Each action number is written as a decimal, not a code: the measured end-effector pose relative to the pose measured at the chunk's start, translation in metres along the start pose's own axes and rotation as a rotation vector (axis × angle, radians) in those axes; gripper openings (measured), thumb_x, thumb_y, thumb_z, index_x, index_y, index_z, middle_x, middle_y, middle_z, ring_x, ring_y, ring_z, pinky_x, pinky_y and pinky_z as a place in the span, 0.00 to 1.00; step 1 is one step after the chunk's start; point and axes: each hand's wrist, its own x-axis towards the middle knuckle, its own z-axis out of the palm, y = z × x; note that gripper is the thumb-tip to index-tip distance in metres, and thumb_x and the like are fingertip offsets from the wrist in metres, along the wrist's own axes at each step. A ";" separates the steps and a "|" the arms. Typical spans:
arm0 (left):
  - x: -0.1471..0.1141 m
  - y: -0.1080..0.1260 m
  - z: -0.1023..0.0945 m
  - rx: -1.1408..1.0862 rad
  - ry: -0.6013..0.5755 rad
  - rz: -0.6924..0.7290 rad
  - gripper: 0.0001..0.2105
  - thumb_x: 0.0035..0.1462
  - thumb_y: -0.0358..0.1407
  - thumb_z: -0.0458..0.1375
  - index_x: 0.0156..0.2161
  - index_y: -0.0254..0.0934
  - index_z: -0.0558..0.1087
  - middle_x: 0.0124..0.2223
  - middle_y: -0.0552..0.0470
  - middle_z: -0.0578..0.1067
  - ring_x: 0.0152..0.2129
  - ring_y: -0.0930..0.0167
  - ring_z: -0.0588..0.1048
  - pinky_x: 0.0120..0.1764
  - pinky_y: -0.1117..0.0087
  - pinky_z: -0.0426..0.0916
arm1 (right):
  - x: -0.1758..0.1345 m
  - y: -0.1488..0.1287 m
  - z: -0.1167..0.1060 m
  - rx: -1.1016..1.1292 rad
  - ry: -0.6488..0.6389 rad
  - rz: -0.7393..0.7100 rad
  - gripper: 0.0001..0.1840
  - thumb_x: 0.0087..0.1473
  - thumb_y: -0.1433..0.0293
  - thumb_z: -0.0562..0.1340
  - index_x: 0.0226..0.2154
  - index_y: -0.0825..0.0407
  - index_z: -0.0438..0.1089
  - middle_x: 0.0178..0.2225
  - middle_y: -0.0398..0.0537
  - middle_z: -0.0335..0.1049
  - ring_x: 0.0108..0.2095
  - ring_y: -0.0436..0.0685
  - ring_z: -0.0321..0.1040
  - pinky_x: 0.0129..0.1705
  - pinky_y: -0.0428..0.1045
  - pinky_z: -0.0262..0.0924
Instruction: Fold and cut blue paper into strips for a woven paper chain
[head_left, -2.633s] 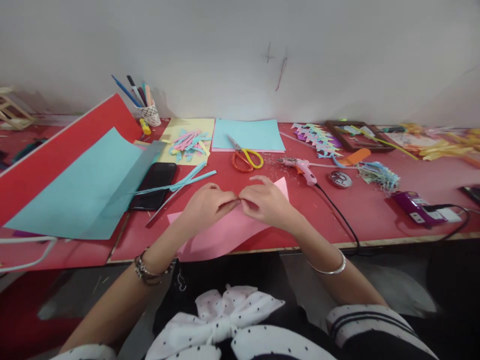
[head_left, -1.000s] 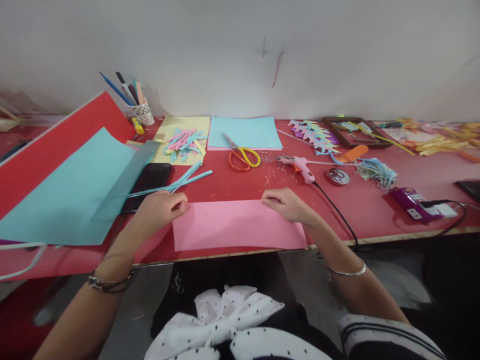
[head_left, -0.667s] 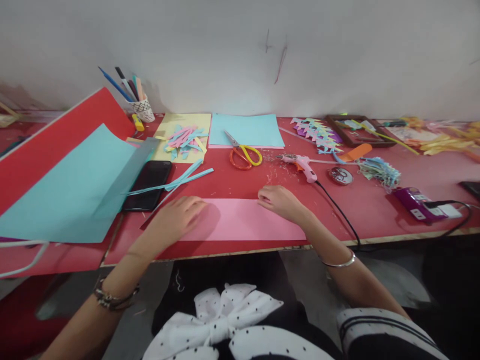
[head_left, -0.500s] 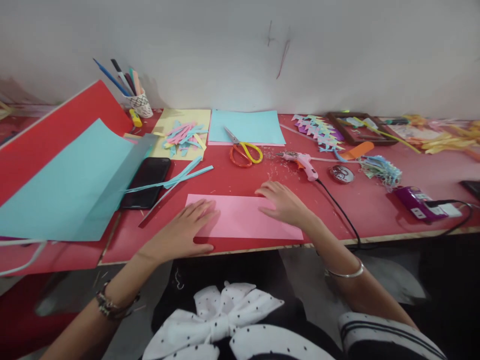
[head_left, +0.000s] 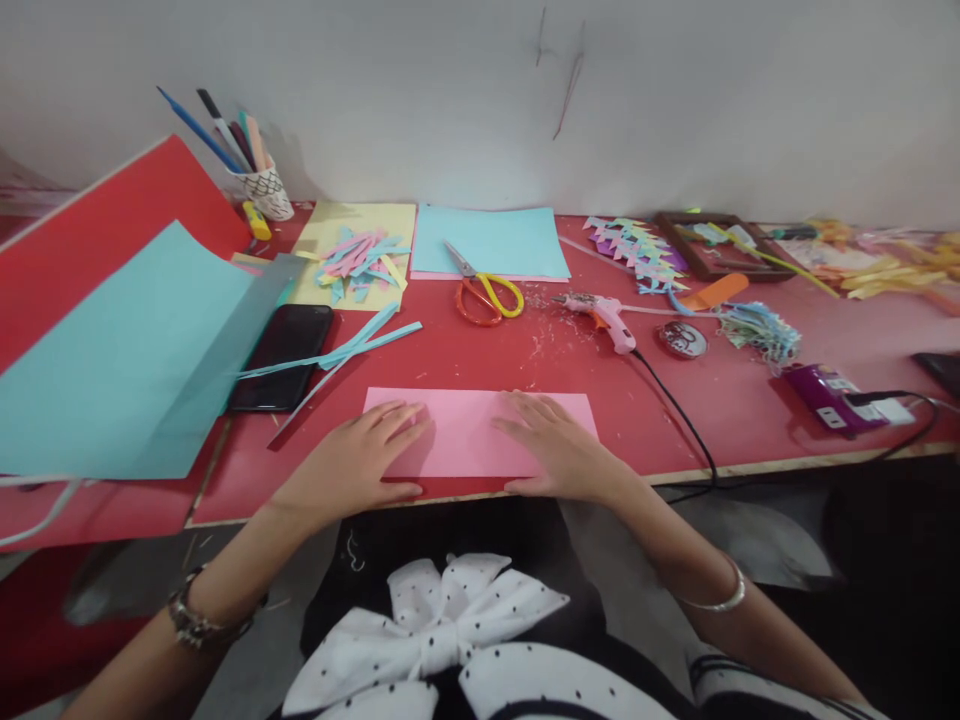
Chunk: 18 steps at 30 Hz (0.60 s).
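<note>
A pink sheet of paper (head_left: 463, 440), long and narrow, lies flat near the front edge of the red table. My left hand (head_left: 364, 455) rests on its left end, fingers stretched out and thumb toward the near edge. On the right part of the sheet lies my right hand (head_left: 559, 450), palm down with the fingers spread. Neither hand grips anything. Scissors (head_left: 487, 295) with one red and one yellow handle lie beyond the sheet, their blades on a light blue sheet (head_left: 499, 240).
Left are a phone (head_left: 281, 360) with blue paper strips (head_left: 367, 345) across it, a large blue sheet (head_left: 142, 370) and a pen cup (head_left: 266, 190). Cut strips (head_left: 364, 262) lie on yellow paper. Right are a pink glue gun (head_left: 607, 318) with its cord and a purple power box (head_left: 832, 398).
My right hand has come down onto the pink paper, moving nearer to me and slightly left. My left hand stays on the sheet's left end. The view has shifted slightly.
</note>
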 end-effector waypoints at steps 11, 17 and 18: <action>-0.008 0.011 -0.004 -0.061 -0.053 -0.065 0.27 0.49 0.46 0.56 0.53 0.36 0.63 0.55 0.42 0.66 0.51 0.60 0.64 0.50 0.62 0.63 | -0.005 0.004 -0.002 0.025 0.045 -0.086 0.28 0.48 0.55 0.58 0.50 0.51 0.65 0.57 0.58 0.55 0.57 0.64 0.52 0.55 0.60 0.50; -0.006 0.005 -0.012 -0.148 -0.082 -0.111 0.29 0.49 0.50 0.55 0.55 0.41 0.61 0.55 0.45 0.66 0.51 0.61 0.63 0.48 0.61 0.65 | -0.003 0.012 -0.010 0.030 -0.017 -0.122 0.31 0.47 0.53 0.59 0.50 0.52 0.65 0.56 0.56 0.56 0.56 0.62 0.53 0.55 0.56 0.52; -0.005 0.004 -0.013 -0.154 -0.073 -0.105 0.29 0.49 0.50 0.55 0.55 0.42 0.61 0.55 0.46 0.66 0.51 0.61 0.63 0.48 0.61 0.64 | -0.002 0.012 -0.011 0.035 -0.028 -0.126 0.32 0.46 0.52 0.60 0.50 0.52 0.65 0.57 0.56 0.55 0.56 0.62 0.53 0.55 0.55 0.51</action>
